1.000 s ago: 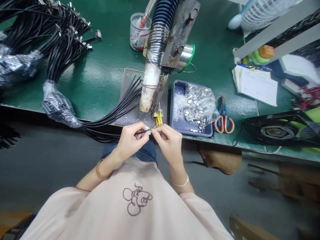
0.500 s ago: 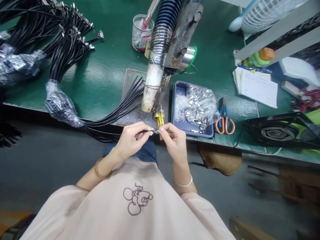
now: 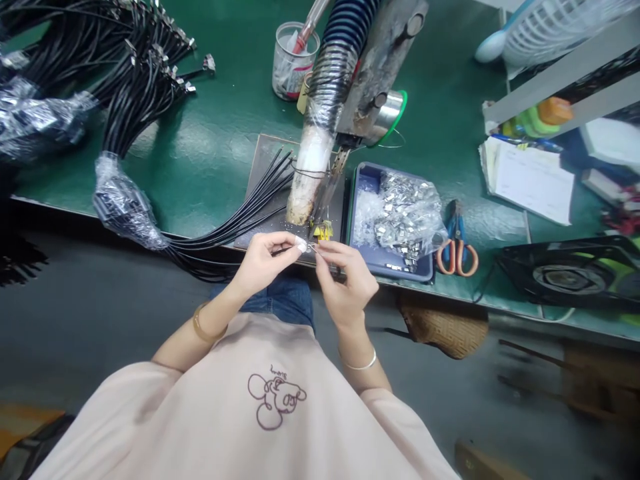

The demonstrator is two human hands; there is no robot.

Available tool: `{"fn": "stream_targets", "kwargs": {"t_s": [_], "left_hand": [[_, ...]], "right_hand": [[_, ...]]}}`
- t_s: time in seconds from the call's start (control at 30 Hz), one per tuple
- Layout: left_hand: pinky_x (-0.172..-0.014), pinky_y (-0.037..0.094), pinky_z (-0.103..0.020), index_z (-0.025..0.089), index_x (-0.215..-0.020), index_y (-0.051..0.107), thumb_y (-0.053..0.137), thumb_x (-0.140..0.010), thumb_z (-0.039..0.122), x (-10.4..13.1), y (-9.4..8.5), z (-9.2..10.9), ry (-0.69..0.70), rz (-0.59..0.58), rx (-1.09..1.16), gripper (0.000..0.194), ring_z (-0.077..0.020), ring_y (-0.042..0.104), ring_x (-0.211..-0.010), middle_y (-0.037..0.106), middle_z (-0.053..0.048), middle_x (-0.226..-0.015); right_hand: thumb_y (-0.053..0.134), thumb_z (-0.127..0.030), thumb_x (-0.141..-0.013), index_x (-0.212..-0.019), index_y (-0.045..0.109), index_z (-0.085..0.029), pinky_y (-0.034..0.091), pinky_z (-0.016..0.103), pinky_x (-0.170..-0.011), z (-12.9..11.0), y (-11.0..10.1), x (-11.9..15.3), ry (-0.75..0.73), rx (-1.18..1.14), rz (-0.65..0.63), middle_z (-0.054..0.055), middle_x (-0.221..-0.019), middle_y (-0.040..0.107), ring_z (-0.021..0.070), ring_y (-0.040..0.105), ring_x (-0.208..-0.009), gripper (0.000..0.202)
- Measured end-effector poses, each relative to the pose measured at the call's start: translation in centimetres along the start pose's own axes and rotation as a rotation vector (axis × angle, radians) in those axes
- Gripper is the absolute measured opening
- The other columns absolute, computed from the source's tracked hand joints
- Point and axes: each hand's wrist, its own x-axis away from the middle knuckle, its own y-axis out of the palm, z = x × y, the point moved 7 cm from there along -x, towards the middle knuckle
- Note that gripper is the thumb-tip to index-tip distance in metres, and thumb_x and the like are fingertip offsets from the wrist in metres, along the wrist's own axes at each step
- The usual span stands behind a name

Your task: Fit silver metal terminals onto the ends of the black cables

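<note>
Just in front of the bench edge, my left hand [image 3: 270, 261] is closed in a pinch around a black cable whose end is mostly hidden, with a small pale, shiny part at the fingertips. My right hand [image 3: 346, 277] meets it there, thumb and finger pinched on thin wires [image 3: 312, 247] too fine to make out well. A yellow clip-like holder [image 3: 324, 231] stands right behind the fingertips. Above it point a taped hose nozzle [image 3: 306, 190] and a metal arm [image 3: 385, 60]. Several loose black cables [image 3: 235, 217] fan out across a dark board [image 3: 257, 170].
At right, a blue tray [image 3: 357, 257] holds small metal connectors [image 3: 407, 207] in plastic, beside orange-handled cutters [image 3: 457, 243] and a black fan [image 3: 570, 273]. Wrapped cable bundles [image 3: 127, 207] lie left. A solder spool [image 3: 393, 117] and a plastic cup [image 3: 295, 63] stand behind.
Both hands have moved slightly up toward the yellow holder, covering its lower part. My right hand has turned, its fingers now stretching more to the left. The view has shifted a little.
</note>
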Motion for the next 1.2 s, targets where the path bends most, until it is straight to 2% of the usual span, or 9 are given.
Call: {"fn": "stream_targets", "kwargs": {"t_s": [0.13, 0.53, 0.7, 0.9, 1.07, 1.13, 1.2], "left_hand": [[-0.07, 0.057, -0.023, 0.014, -0.074, 0.076, 0.08, -0.073, 0.024, -0.4, 0.1, 0.1, 0.0, 0.004, 0.008, 0.011, -0.0131, 0.068, -0.066, 0.075, -0.002, -0.071], [-0.068, 0.057, -0.025, 0.014, -0.074, 0.075, 0.082, -0.068, 0.027, -1.1, 0.1, 0.0, -0.055, 0.024, -0.004, 0.015, -0.0141, 0.069, -0.066, 0.076, -0.003, -0.071], [-0.067, 0.055, -0.023, 0.014, -0.072, 0.074, 0.079, -0.067, 0.023, -1.1, 0.2, 0.4, -0.062, 0.025, 0.014, 0.011, -0.0125, 0.066, -0.063, 0.073, -0.001, -0.067], [-0.061, 0.05, -0.021, 0.014, -0.069, 0.072, 0.076, -0.068, 0.022, -0.8, 0.3, 0.2, -0.113, -0.007, -0.012, 0.008, -0.0106, 0.06, -0.058, 0.07, 0.0, -0.064], [-0.062, 0.048, -0.022, 0.015, -0.068, 0.069, 0.07, -0.069, 0.024, -0.5, 0.7, 0.3, -0.09, -0.034, -0.088, 0.009, -0.0107, 0.057, -0.059, 0.066, 0.0, -0.063], [-0.061, 0.046, -0.022, 0.015, -0.066, 0.066, 0.066, -0.07, 0.023, -0.1, 1.1, 0.5, -0.078, -0.072, -0.153, 0.008, -0.011, 0.055, -0.059, 0.064, 0.001, -0.063], [-0.056, 0.04, -0.021, 0.016, -0.063, 0.062, 0.061, -0.071, 0.019, 0.5, 1.6, 0.6, -0.06, -0.153, -0.275, 0.008, -0.0098, 0.05, -0.055, 0.059, 0.002, -0.058]], "right_hand": [[0.067, -0.007, -0.09, -0.092, 0.064, -0.023, 0.065, 0.031, -0.077, -0.1, 0.5, -0.2, -0.065, 0.027, 0.021, 0.005, -0.097, 0.081, 0.0178, 0.079, -0.089, 0.017], [0.068, -0.006, -0.089, -0.089, 0.062, -0.024, 0.065, 0.032, -0.079, 0.5, 0.7, -0.7, 0.019, -0.058, 0.024, 0.004, -0.097, 0.08, 0.0181, 0.079, -0.09, 0.018], [0.068, -0.007, -0.088, -0.087, 0.062, -0.024, 0.066, 0.033, -0.079, 0.3, 0.6, -0.9, 0.029, -0.059, 0.014, 0.004, -0.097, 0.08, 0.0186, 0.079, -0.09, 0.018], [0.066, -0.005, -0.087, -0.085, 0.059, -0.024, 0.068, 0.031, -0.076, 0.2, 0.5, -0.4, 0.049, -0.08, -0.031, 0.005, -0.099, 0.08, 0.0174, 0.079, -0.086, 0.02], [0.066, -0.007, -0.089, -0.085, 0.061, -0.023, 0.067, 0.03, -0.076, 0.4, 0.1, -0.3, 0.074, -0.098, -0.049, 0.004, -0.097, 0.08, 0.0171, 0.079, -0.086, 0.018], [0.066, -0.008, -0.09, -0.087, 0.063, -0.023, 0.066, 0.028, -0.071, 0.7, -0.2, -0.1, 0.118, -0.128, -0.083, 0.002, -0.092, 0.08, 0.0161, 0.079, -0.08, 0.016], [0.067, -0.009, -0.09, -0.09, 0.065, -0.024, 0.061, 0.025, -0.057, 0.9, -1.2, 0.2, 0.147, -0.155, -0.066, -0.002, -0.081, 0.077, 0.014, 0.074, -0.064, 0.016]]}}
